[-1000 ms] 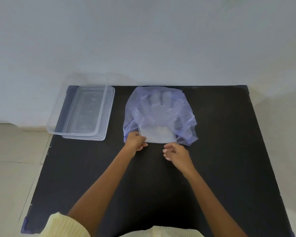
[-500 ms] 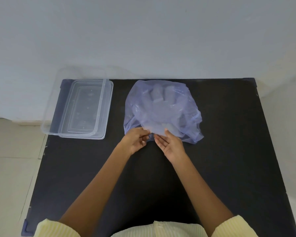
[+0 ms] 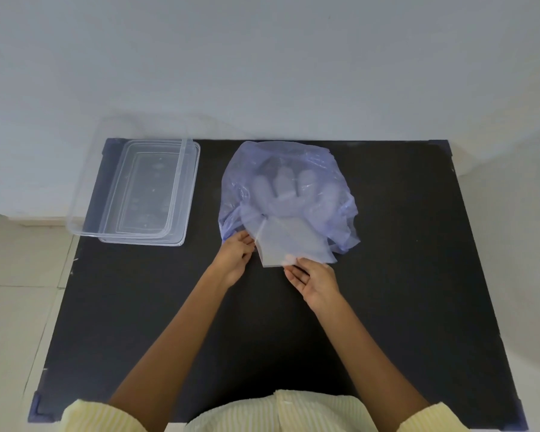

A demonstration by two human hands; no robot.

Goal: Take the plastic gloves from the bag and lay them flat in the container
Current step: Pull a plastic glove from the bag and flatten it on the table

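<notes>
Left hand (image 3: pixel 236 255) grips the bag (image 3: pixel 247 169) at its mouth — right hand (image 3: pixel 317 282) seemingly pinches the gloves (image 3: pixel 293 244) protruding from it.

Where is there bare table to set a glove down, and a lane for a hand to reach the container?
Bare table: the wide stretch right of the bag, the near part outside each forearm, and the strip between bag and container, which looks like the lane. Crowded: the bag mouth, where left hand and right hand hold bag and gloves.
</notes>
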